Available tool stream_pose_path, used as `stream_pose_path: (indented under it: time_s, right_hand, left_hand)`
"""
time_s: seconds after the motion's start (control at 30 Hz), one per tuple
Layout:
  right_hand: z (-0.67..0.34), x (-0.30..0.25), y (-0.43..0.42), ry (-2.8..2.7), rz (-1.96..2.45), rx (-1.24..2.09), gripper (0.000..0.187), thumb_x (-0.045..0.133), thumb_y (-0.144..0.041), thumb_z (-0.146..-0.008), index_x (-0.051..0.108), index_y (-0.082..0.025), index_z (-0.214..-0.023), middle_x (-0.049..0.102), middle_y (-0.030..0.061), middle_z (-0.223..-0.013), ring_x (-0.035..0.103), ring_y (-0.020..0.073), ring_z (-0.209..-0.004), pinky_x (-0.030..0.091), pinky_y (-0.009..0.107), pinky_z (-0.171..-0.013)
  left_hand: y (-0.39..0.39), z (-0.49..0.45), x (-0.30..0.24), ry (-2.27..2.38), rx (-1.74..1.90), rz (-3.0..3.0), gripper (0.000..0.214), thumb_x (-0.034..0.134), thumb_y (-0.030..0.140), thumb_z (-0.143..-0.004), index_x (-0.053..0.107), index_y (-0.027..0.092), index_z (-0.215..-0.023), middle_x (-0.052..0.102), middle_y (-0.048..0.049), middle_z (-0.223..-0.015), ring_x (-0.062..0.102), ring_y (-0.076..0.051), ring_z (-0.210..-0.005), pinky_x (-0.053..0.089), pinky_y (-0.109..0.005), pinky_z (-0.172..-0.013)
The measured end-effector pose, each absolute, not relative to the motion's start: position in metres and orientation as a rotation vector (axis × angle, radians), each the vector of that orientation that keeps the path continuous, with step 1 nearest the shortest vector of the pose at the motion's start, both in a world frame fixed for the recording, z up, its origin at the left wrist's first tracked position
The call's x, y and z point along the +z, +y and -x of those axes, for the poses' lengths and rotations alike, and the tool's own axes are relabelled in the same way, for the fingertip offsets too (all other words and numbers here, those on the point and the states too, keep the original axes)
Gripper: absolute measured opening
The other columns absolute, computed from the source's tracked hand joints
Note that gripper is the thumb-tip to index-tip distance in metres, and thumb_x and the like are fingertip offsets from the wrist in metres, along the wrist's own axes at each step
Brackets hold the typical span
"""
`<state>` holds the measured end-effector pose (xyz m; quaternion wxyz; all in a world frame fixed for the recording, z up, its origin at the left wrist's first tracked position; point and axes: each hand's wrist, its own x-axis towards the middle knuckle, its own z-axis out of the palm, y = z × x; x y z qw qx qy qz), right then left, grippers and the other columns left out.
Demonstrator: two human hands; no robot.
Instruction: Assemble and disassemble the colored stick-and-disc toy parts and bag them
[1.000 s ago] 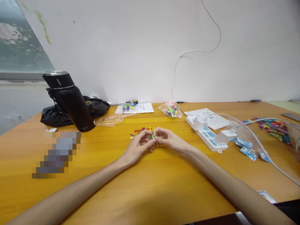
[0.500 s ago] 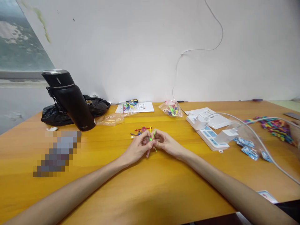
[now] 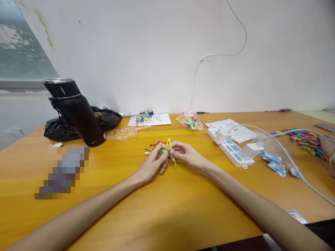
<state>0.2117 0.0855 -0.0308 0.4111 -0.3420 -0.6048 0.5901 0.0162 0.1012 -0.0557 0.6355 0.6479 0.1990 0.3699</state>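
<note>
My right hand [image 3: 188,156] pinches a thin bright green plastic arrow [image 3: 174,160] between thumb and fingers. The arrow stands nearly upright, its pointed head at the top. Just left of it, my left hand [image 3: 152,164] is closed on a small green plastic piece [image 3: 164,151], mostly covered by the fingers. Both hands are close together above the wooden table [image 3: 167,209]. Behind my left hand lie a red arrow [image 3: 154,144], a yellow piece [image 3: 168,143] and a white-tipped arrow [image 3: 147,152], partly hidden by the fingers.
A black flask [image 3: 78,111] leans beside a black plastic bag [image 3: 108,118] at left. Bags of coloured pieces [image 3: 192,122] lie at the back. A power strip [image 3: 237,153] with white cables stands right, near blue cards [image 3: 277,168] and a colourful pile [image 3: 307,143] by another person's hand.
The green arrow and the small green piece have come apart slightly, the piece going left with my left hand. The arrow is now more exposed in my right fingers.
</note>
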Motion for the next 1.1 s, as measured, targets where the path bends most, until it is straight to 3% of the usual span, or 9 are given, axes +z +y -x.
stream_pose_path:
  time_s: [0.17, 0.3, 0.6, 0.83, 0.97, 1.1]
  right_hand:
    - [-0.220, -0.031, 0.094, -1.376, 1.015, 1.314, 0.045, 0.085, -0.052, -0.074, 0.067, -0.019, -0.099, 0.072, 0.0023, -0.086, 0.066, 0.0177, -0.082, 0.049, 0.031, -0.082]
    - [-0.222, -0.035, 0.096, -1.327, 1.014, 1.258, 0.040, 0.082, -0.052, -0.078, 0.067, -0.019, -0.097, 0.076, 0.0041, -0.090, 0.069, 0.0177, -0.085, 0.048, 0.031, -0.087]
    - [-0.223, -0.033, 0.097, -1.300, 1.041, 1.307, 0.043, 0.074, -0.056, -0.085, 0.070, -0.018, -0.105, 0.077, 0.0097, -0.103, 0.071, 0.0206, -0.096, 0.048, 0.034, -0.091]
    - [-0.225, -0.034, 0.098, -1.208, 1.075, 1.265, 0.039, 0.081, -0.047, -0.079, 0.067, -0.020, -0.102, 0.074, 0.0048, -0.098, 0.067, 0.0177, -0.095, 0.046, 0.028, -0.083]
    - [-0.230, -0.034, 0.101, -1.228, 1.132, 1.173, 0.036, 0.085, -0.043, -0.073, 0.068, -0.020, -0.096, 0.070, 0.0015, -0.095, 0.063, 0.0153, -0.088, 0.045, 0.028, -0.081]
    - [-0.242, -0.036, 0.109, -1.357, 1.243, 1.014, 0.032, 0.079, -0.045, -0.078, 0.072, -0.019, -0.095, 0.072, 0.0041, -0.096, 0.063, 0.0182, -0.088, 0.046, 0.032, -0.086]
  left_hand:
    - [0.103, -0.018, -0.051, 0.487, 0.888, -1.470, 0.029, 0.063, 0.046, -0.096, 0.054, 0.021, -0.108, 0.063, -0.0013, -0.090, 0.059, -0.011, -0.070, 0.049, -0.024, -0.064]
    - [0.104, -0.017, -0.051, 0.491, 0.930, -1.452, 0.032, 0.069, 0.044, -0.092, 0.055, 0.022, -0.110, 0.066, -0.0060, -0.111, 0.062, -0.015, -0.086, 0.049, -0.025, -0.069]
    - [0.105, -0.016, -0.056, 0.526, 0.969, -1.454, 0.029, 0.066, 0.040, -0.095, 0.051, 0.022, -0.113, 0.068, -0.0048, -0.109, 0.063, -0.014, -0.089, 0.050, -0.027, -0.079]
    - [0.103, -0.017, -0.053, 0.507, 0.970, -1.509, 0.028, 0.056, 0.044, -0.100, 0.052, 0.022, -0.116, 0.059, -0.0107, -0.135, 0.063, -0.016, -0.097, 0.053, -0.028, -0.079]
    - [0.102, -0.017, -0.053, 0.503, 0.928, -1.510, 0.030, 0.063, 0.044, -0.096, 0.051, 0.023, -0.115, 0.063, -0.0104, -0.133, 0.064, -0.017, -0.099, 0.050, -0.028, -0.080]
    - [0.102, -0.017, -0.053, 0.501, 0.880, -1.539, 0.025, 0.064, 0.039, -0.096, 0.053, 0.021, -0.110, 0.066, -0.0117, -0.129, 0.063, -0.019, -0.109, 0.046, -0.028, -0.086]
